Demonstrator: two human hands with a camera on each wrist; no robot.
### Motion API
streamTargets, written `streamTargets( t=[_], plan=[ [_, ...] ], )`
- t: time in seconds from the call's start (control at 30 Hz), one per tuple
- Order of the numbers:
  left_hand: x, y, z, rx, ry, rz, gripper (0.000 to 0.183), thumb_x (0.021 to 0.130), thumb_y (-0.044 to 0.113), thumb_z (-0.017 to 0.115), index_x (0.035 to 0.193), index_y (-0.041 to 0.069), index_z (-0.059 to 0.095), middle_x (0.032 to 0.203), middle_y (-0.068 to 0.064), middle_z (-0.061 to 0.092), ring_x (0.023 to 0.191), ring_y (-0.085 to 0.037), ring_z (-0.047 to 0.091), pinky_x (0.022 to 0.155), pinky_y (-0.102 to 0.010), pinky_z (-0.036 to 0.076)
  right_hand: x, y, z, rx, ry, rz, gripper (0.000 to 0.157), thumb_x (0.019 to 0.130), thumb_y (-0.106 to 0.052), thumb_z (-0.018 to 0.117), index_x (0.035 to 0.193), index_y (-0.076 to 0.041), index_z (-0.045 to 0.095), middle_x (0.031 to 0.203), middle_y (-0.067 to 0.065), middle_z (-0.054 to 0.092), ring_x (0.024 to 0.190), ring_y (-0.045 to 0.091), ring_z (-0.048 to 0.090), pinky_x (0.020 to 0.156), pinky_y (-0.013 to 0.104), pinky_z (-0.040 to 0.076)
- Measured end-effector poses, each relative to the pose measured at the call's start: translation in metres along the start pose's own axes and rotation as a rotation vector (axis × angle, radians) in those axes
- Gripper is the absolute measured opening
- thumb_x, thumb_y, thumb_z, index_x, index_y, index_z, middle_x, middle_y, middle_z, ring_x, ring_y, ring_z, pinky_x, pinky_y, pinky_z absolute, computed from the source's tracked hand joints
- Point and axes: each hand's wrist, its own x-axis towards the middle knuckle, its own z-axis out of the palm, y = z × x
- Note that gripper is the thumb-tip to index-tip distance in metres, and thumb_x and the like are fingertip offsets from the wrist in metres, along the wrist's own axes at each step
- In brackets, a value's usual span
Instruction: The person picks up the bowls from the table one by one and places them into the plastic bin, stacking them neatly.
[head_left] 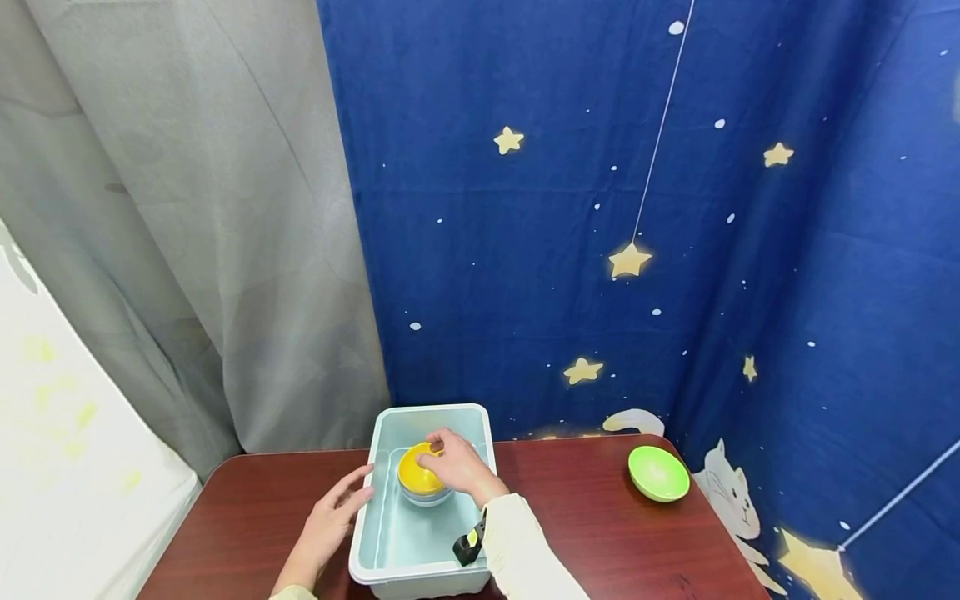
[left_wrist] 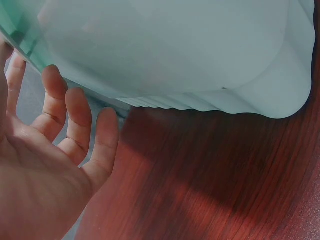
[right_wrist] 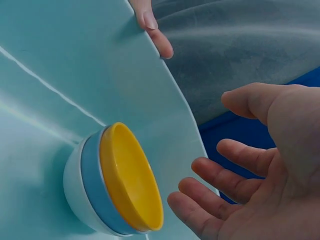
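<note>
A stack of bowls stands in the light blue plastic bin [head_left: 408, 558]: a yellow bowl [right_wrist: 131, 177] on top, nested in a blue bowl [right_wrist: 100, 185], with a white bowl [right_wrist: 75, 190] lowest. Just above the stack is my right hand [head_left: 457, 465], its fingers spread and relaxed; the right wrist view shows a gap between fingertips and bowl. My left hand [head_left: 330, 521] is at the bin's left side, thumb and a fingertip touching the rim, the other fingers loosely bent and apart from the wall.
A green bowl [head_left: 658, 473] sits on the dark red wooden table [head_left: 570, 517] toward its right edge. Behind the table hang a grey curtain [head_left: 292, 292] and a blue one [head_left: 487, 275] with stars. A small black device [head_left: 468, 547] is strapped to the right wrist.
</note>
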Motion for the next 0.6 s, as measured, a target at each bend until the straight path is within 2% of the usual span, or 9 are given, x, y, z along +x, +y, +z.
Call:
streamTargets(
  t=[0.3, 0.6],
  plan=[
    [0.0, 0.001, 0.001, 0.005, 0.002, -0.003, 0.059, 0.093, 0.047, 0.072, 0.145, 0.025, 0.056, 0.117, -0.012, 0.068, 0.094, -0.018, 0.07, 0.077, -0.033, 0.06, -0.008, -0.004, -0.014, -0.033, -0.014, -0.048, 0.046, 0.095, -0.032, 0.068, 0.131, -0.005, 0.061, 0.126, 0.016, 0.067, 0.11, 0.027, 0.065, 0.098, 0.043, 0.055],
    [-0.001, 0.001, 0.001, -0.015, -0.007, -0.01, 0.059, 0.094, 0.042, 0.071, 0.147, 0.023, 0.054, 0.12, -0.014, 0.068, 0.095, -0.019, 0.071, 0.076, -0.031, 0.06, -0.011, -0.005, -0.028, -0.061, -0.012, -0.035, 0.044, 0.097, -0.034, 0.066, 0.132, -0.008, 0.061, 0.13, 0.014, 0.066, 0.114, 0.028, 0.064, 0.098, 0.045, 0.055]
  ],
)
